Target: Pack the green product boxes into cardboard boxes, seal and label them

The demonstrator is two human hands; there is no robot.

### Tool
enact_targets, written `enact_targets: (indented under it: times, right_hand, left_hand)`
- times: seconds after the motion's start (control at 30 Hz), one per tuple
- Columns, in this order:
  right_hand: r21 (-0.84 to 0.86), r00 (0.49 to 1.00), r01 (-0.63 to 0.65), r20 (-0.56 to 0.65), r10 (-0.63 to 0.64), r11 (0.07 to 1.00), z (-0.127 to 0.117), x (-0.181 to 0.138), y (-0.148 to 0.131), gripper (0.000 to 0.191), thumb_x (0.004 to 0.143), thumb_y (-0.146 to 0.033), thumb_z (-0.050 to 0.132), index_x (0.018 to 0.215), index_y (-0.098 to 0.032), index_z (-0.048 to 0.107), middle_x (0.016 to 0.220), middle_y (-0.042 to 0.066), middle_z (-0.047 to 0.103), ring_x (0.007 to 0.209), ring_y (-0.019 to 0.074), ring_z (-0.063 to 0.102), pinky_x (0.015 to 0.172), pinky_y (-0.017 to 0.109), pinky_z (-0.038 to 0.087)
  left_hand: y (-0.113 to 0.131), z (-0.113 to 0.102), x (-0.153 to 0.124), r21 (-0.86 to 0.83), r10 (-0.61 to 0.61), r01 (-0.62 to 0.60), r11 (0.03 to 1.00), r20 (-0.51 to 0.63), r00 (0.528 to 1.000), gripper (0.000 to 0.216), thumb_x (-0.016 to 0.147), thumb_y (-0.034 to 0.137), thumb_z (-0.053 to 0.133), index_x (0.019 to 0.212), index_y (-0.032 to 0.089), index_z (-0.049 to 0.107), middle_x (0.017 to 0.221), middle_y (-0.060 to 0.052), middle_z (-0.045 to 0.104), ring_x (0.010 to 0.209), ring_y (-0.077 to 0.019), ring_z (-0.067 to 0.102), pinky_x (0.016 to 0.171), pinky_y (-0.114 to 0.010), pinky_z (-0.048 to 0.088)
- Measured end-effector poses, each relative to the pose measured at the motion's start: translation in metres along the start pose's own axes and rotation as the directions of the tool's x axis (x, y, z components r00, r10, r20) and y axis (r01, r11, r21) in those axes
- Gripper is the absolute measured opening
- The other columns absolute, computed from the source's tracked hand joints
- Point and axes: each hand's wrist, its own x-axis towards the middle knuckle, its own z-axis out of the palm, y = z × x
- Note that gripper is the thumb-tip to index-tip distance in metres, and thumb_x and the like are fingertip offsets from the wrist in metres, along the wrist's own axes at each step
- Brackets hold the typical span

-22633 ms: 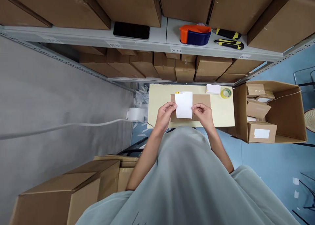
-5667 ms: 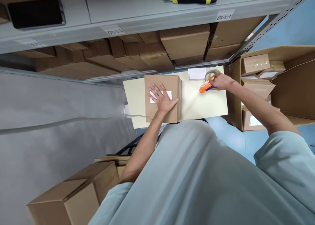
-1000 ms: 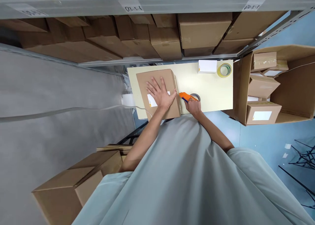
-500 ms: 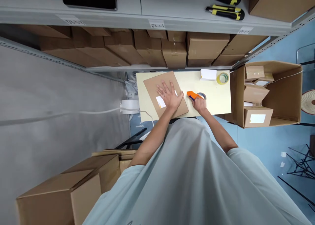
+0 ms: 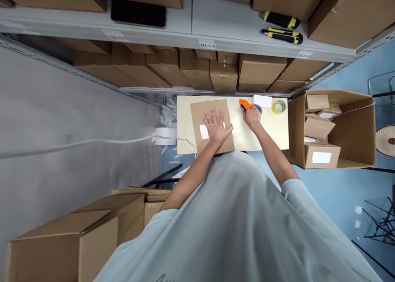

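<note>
My left hand lies flat with spread fingers on a brown cardboard box, partly covering a white label on it. To the right, my right hand is wrapped round an orange tape dispenser, whose roll of tape shows beside the fingers. The dispenser is over the cream tabletop, apart from the cardboard box. Near its far edge are a white box and a yellowish roll of tape.
A large open carton with several small boxes stands at the right. Above the table runs a grey shelf with cartons, a black phone-like slab and utility knives. A white cable crosses the left side; big cartons stand lower left.
The cardboard box has turned to lie straighter on the table, with my left hand still on it. My right hand has moved the tape dispenser toward the table's far edge. The camera view has shifted.
</note>
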Motion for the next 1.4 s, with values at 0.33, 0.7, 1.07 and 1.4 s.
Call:
enact_targets:
  times: [0.33, 0.7, 1.07, 1.4]
  right_hand:
    - [-0.029, 0.976, 0.218, -0.007, -0.219, 0.975, -0.05, -0.012, 0.022, 0.06, 0.118, -0.053, 0.052, 0.139, 0.0, 0.073, 0.133, 0.032, 0.079, 0.122, 0.0387, 0.078, 0.108, 0.043, 0.056]
    - [-0.147, 0.867, 0.446, -0.175, -0.467, 0.883, -0.158, 0.016, 0.024, 0.063, 0.119, -0.055, 0.047, 0.146, -0.001, 0.064, 0.129, 0.03, 0.079, 0.117, 0.0442, 0.078, 0.103, 0.05, 0.059]
    - [-0.186, 0.792, 0.471, -0.343, -0.506, 0.862, -0.283, 0.12, -0.022, 0.054, 0.112, -0.031, 0.048, 0.154, 0.003, 0.053, 0.136, 0.031, 0.077, 0.126, 0.0432, 0.073, 0.11, 0.052, 0.053]
    - [-0.128, 0.753, 0.339, -0.556, -0.351, 0.932, -0.262, 0.131, -0.038, 0.059, 0.113, -0.026, 0.042, 0.164, 0.003, 0.046, 0.166, 0.036, 0.052, 0.152, 0.0412, 0.051, 0.13, 0.059, 0.036]
  left_hand:
    - [0.011, -0.015, 0.006, -0.022, -0.032, 0.031, 0.999, -0.045, 0.998, 0.096, 0.096, 0.054, 0.074, 0.178, 0.015, 0.043, 0.191, -0.023, 0.018, 0.179, -0.0494, 0.001, 0.141, -0.075, 0.004]
    - [0.087, -0.118, 0.095, 0.102, 0.503, -0.493, 0.864, -0.198, 0.841, 0.039, 0.113, 0.034, 0.05, 0.143, 0.032, 0.075, 0.188, -0.004, 0.038, 0.182, -0.0342, 0.008, 0.145, -0.069, -0.004]
    - [0.123, -0.197, 0.234, 0.139, 0.461, -0.44, 0.887, -0.298, 0.836, 0.054, 0.106, 0.02, 0.046, 0.155, 0.021, 0.069, 0.172, -0.016, 0.058, 0.166, -0.0349, 0.044, 0.14, -0.059, 0.031]
    - [0.12, -0.189, 0.263, 0.078, 0.405, -0.398, 0.914, -0.224, 0.887, 0.081, 0.094, 0.015, 0.052, 0.175, 0.019, 0.048, 0.189, -0.012, 0.032, 0.179, -0.0334, 0.021, 0.146, -0.063, 0.01]
